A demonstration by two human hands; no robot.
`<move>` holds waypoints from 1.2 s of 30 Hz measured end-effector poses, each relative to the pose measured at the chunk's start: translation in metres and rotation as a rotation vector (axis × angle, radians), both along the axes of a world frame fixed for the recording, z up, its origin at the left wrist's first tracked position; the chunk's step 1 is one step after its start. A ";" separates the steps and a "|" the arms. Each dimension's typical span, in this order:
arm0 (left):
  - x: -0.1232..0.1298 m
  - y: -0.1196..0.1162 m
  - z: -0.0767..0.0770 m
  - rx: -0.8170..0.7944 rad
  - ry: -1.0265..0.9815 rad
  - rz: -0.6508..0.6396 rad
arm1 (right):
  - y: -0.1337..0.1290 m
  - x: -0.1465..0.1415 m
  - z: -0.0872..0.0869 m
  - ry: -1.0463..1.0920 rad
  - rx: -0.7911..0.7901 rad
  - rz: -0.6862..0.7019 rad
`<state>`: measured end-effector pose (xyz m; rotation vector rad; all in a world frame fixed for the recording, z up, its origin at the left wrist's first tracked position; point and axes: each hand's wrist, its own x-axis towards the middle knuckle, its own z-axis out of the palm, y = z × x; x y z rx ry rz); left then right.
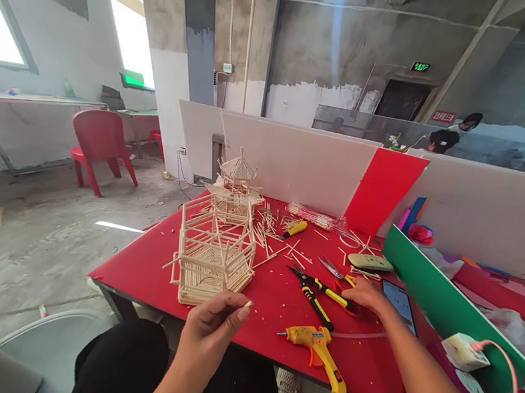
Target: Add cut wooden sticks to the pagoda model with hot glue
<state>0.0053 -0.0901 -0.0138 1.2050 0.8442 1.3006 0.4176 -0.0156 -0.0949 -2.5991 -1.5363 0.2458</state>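
My left hand (211,330) is in front of the table edge, with thumb and forefinger pinched on a short wooden stick (249,304). Just beyond it stands a pagoda model (219,236) of thin pale sticks, with an open lattice lower part and a pointed roof. My right hand (367,295) reaches over the table, its fingers bent together at the handles of the scissors (331,267) and the pliers (312,286). Which handle it grips, I cannot tell. Closer to me lies a yellow glue gun (316,352), nozzle pointing left.
Loose sticks (267,224), a yellow utility knife (294,229) and a bagged stick bundle (317,218) lie on the red tabletop (153,265). A phone (398,305), green board (456,305) and power adapter (465,352) are at right. A bin (59,337) stands lower left.
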 end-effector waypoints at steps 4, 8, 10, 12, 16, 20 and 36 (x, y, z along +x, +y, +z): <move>-0.006 0.001 -0.002 0.040 0.027 0.012 | -0.003 -0.014 0.001 -0.145 0.308 -0.045; -0.008 0.002 -0.003 0.033 0.028 0.037 | -0.006 -0.026 0.015 -0.247 0.620 -0.115; -0.008 0.003 -0.003 0.045 0.031 0.045 | -0.015 -0.038 0.028 -0.226 0.735 -0.070; -0.007 0.003 -0.002 0.073 0.044 0.054 | -0.032 -0.062 0.045 -0.089 0.827 0.070; -0.006 0.002 0.001 0.119 0.080 0.049 | -0.087 -0.142 0.083 0.378 0.540 0.390; -0.011 -0.002 0.003 0.155 0.128 0.015 | -0.125 -0.213 0.106 0.388 0.396 0.671; -0.040 -0.012 0.007 0.288 0.144 0.080 | -0.135 -0.250 0.108 0.384 0.280 0.765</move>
